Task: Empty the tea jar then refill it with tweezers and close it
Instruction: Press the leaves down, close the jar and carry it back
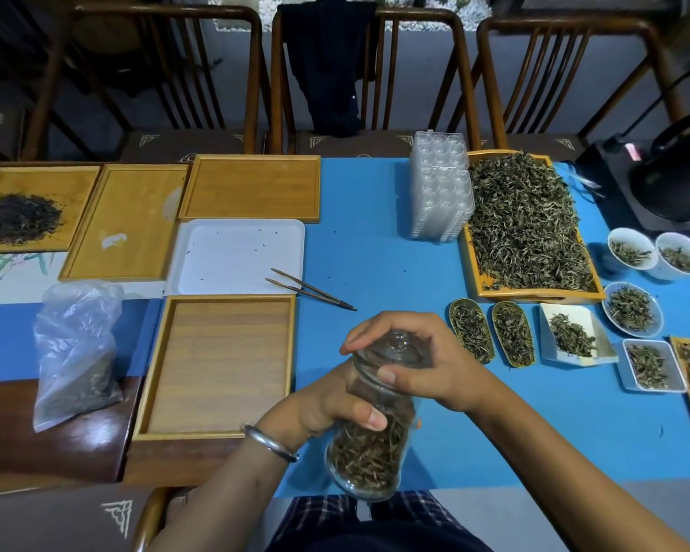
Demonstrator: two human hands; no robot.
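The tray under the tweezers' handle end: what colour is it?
White, speckled with a few dark tea bits; the head view shows it clearly.

Open passage: bare blue mat at centre. Left flank blocked by white tray and wooden box; tweezers lie across. Right flank: clear plastic stack, tea tray, small dishes.
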